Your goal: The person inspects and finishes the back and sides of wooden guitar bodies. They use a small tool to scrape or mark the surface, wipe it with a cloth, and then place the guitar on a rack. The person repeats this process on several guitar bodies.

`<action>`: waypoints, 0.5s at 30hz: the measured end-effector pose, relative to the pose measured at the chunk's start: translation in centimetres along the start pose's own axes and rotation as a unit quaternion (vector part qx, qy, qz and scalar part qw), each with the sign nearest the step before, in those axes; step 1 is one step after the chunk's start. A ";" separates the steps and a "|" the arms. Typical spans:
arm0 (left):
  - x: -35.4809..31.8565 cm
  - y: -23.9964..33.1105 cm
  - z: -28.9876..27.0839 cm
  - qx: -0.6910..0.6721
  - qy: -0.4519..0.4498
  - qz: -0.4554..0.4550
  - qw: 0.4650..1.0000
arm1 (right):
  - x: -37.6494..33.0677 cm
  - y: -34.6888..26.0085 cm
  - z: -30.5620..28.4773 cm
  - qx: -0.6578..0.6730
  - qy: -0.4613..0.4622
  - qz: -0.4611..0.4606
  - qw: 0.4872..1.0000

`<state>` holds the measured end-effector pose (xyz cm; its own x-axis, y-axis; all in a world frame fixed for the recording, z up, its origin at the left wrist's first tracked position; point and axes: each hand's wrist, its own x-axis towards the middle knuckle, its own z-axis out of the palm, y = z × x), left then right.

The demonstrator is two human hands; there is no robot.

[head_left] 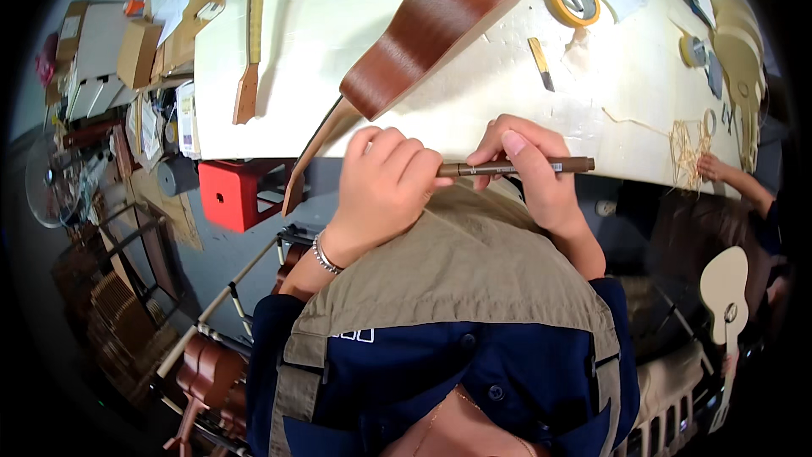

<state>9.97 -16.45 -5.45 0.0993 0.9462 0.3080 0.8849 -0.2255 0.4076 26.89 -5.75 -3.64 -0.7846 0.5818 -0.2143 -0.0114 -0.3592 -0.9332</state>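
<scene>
A brown marker pen [571,165] lies level across my front, just off the table's near edge. My left hand [385,178] is closed round its left end, hiding the tip. My right hand [537,169] grips the barrel between thumb and fingers. Beyond my hands a brown wooden ukulele [431,30] rests on its side on the white table [482,131]. Its neck reaches past the near edge, to the left of my left hand.
Another ukulele neck [254,42] lies at the table's far left. An orange tape roll [575,2] and a yellow-handled blade [541,63] sit to the right. A red stool [228,195] stands below left. A co-worker's hand [715,167] touches pale strips at the far right.
</scene>
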 end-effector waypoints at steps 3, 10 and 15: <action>-0.5 1.4 1.3 -0.003 0.024 -0.013 1.000 | -0.4 2.1 -0.4 0.022 -0.010 -0.016 1.000; -3.0 2.0 5.2 -0.147 0.025 -0.261 0.954 | -1.0 7.6 -4.8 -0.059 0.017 -0.015 0.998; -9.7 -5.2 11.3 -0.677 0.337 -0.520 0.397 | -0.8 11.4 -15.5 -0.488 0.262 -0.169 0.815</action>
<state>9.49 -21.84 -20.25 -0.5473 0.5173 -0.6580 -0.8134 -0.1437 0.5636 36.99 1.04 -18.59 -0.4633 0.8509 0.2477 0.5271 0.4893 -0.6948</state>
